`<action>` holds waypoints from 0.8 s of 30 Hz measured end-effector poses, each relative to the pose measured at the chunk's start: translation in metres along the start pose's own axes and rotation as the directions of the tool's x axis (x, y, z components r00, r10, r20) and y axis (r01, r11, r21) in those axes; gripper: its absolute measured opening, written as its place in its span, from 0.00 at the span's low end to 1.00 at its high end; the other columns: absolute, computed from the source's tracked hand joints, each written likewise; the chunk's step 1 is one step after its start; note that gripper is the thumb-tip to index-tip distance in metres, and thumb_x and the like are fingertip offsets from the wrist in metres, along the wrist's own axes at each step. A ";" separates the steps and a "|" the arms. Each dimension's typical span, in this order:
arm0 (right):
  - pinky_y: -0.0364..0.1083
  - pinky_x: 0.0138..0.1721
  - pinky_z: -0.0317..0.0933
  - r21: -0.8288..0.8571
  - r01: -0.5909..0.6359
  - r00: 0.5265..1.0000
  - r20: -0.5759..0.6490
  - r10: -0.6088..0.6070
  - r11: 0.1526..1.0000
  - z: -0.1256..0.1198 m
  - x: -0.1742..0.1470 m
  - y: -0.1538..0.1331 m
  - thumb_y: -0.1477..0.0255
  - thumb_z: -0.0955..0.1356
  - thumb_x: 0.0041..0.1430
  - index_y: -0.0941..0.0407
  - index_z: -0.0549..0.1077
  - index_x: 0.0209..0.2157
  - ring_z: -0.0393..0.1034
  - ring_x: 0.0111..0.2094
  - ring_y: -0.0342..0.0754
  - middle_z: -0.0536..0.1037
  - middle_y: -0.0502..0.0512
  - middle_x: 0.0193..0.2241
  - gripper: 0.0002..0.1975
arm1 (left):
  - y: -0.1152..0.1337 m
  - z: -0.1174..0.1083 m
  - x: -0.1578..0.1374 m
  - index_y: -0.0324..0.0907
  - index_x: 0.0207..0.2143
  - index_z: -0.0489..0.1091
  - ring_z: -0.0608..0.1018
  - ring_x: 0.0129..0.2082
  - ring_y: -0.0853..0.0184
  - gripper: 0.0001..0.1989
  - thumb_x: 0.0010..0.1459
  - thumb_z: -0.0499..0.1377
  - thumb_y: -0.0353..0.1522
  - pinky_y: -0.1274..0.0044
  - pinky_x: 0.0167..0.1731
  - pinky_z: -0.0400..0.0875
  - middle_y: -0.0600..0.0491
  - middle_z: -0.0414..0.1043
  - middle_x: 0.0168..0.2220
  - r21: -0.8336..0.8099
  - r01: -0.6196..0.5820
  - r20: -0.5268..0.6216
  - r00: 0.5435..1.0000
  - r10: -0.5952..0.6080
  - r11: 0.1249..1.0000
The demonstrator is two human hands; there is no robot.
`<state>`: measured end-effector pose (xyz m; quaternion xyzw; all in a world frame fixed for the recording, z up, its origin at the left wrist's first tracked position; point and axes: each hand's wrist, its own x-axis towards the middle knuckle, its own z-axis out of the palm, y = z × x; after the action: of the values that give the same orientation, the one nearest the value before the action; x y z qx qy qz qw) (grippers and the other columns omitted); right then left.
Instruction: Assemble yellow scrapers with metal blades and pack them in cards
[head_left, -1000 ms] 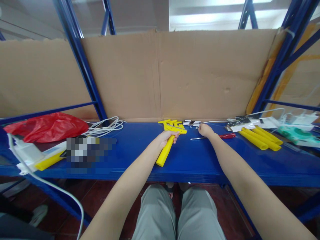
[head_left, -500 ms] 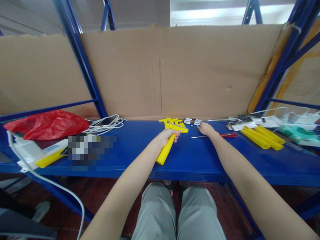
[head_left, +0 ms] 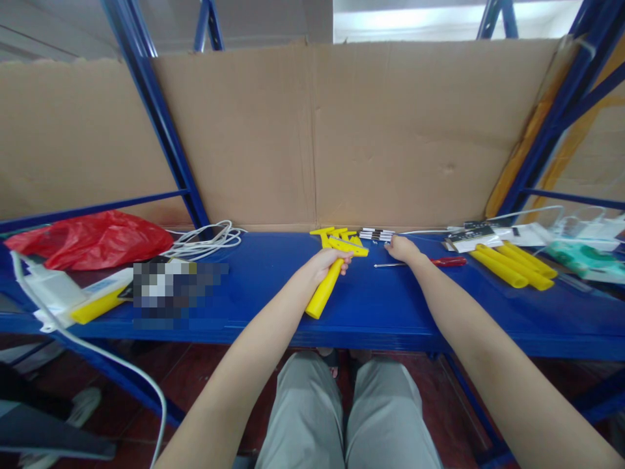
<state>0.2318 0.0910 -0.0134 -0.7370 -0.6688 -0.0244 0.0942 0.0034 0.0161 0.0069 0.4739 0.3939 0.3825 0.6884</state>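
My left hand is wrapped around a yellow scraper, its wide T-shaped head pointing away from me and its handle toward me. Just behind that head lie several yellow scraper heads. My right hand rests at the blue tabletop with its fingers curled together; what they pinch, if anything, is too small to make out. Tiny metal bits lie left of its fingertips, in front of a stack of small white-and-dark packs. A screwdriver with a red handle lies partly under my right wrist.
Yellow tubes and flat packages lie at right, near a green plastic bag. A red bag, white cable coil and another yellow tube sit at left. Cardboard stands behind the blue table.
Both hands stay nearly where they were, the left still around the scraper. The whole view has shifted slightly upward in the picture.
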 end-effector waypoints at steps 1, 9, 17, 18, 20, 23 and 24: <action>0.47 0.45 0.62 -0.006 0.000 1.000 -0.001 0.000 1.000 0.000 0.001 0.000 0.67 0.60 0.62 0.64 0.69 0.50 0.69 0.50 0.55 0.74 0.71 0.47 0.20 | 0.000 0.000 0.000 0.36 0.30 0.64 0.61 0.12 0.78 0.07 0.57 0.50 0.19 0.86 0.12 0.56 0.59 0.60 0.15 0.003 0.003 -0.002 1.000 -0.003 1.000; 0.47 0.47 0.63 -0.032 -0.002 1.000 -0.010 0.002 1.000 -0.003 -0.002 -0.004 0.75 0.60 0.60 0.66 0.69 0.51 0.69 0.50 0.56 0.75 0.72 0.46 0.19 | -0.001 0.002 -0.001 0.36 0.29 0.63 0.61 0.11 0.79 0.07 0.58 0.51 0.20 0.86 0.12 0.56 0.59 0.61 0.15 0.025 0.014 -0.018 1.000 -0.013 1.000; 0.48 0.47 0.62 -0.048 0.093 0.996 -0.002 -0.093 0.995 -0.007 -0.010 -0.005 0.84 0.63 0.52 0.67 0.73 0.45 0.69 0.49 0.58 0.74 0.75 0.45 0.18 | 0.003 0.001 -0.005 0.36 0.32 0.63 0.61 0.11 0.78 0.07 0.57 0.49 0.19 0.86 0.11 0.56 0.59 0.60 0.16 -0.002 0.084 -0.048 0.995 -0.084 0.996; 0.47 0.46 0.62 -0.039 0.102 0.995 -0.006 -0.102 0.994 -0.007 -0.012 -0.005 0.84 0.64 0.52 0.66 0.73 0.44 0.70 0.49 0.58 0.75 0.74 0.44 0.17 | 0.003 0.001 -0.005 0.36 0.33 0.63 0.61 0.11 0.77 0.07 0.57 0.49 0.20 0.86 0.11 0.55 0.59 0.60 0.16 -0.011 0.095 -0.045 0.994 -0.095 0.995; 0.45 0.44 0.62 -0.020 0.117 0.993 -0.014 -0.117 0.993 -0.008 -0.013 -0.005 0.83 0.64 0.53 0.64 0.74 0.41 0.71 0.46 0.55 0.76 0.71 0.42 0.14 | 0.004 -0.001 -0.004 0.36 0.33 0.63 0.60 0.11 0.77 0.06 0.56 0.49 0.20 0.86 0.10 0.55 0.60 0.59 0.16 -0.033 0.111 -0.031 0.993 -0.112 0.993; 0.43 0.40 0.62 0.099 0.193 0.980 -0.071 -0.187 0.976 -0.007 -0.012 -0.008 0.79 0.63 0.56 0.61 0.74 0.36 0.72 0.40 0.50 0.78 0.64 0.36 0.09 | 0.002 -0.004 0.001 0.37 0.34 0.63 0.59 0.10 0.78 0.06 0.56 0.50 0.21 0.86 0.09 0.53 0.61 0.57 0.16 -0.070 0.116 -0.003 0.993 -0.116 0.991; 0.42 0.38 0.62 0.180 0.245 0.967 -0.115 -0.227 0.953 -0.006 -0.010 -0.010 0.77 0.63 0.57 0.61 0.74 0.34 0.72 0.37 0.48 0.78 0.61 0.34 0.08 | 0.001 -0.006 0.002 0.37 0.34 0.63 0.59 0.10 0.78 0.06 0.56 0.50 0.21 0.86 0.09 0.53 0.61 0.57 0.16 -0.078 0.115 0.003 0.993 -0.116 0.990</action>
<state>0.2218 0.0805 -0.0083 -0.6374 -0.7461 -0.0048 0.1926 -0.0009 0.0205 0.0064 0.4226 0.4060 0.3576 0.7271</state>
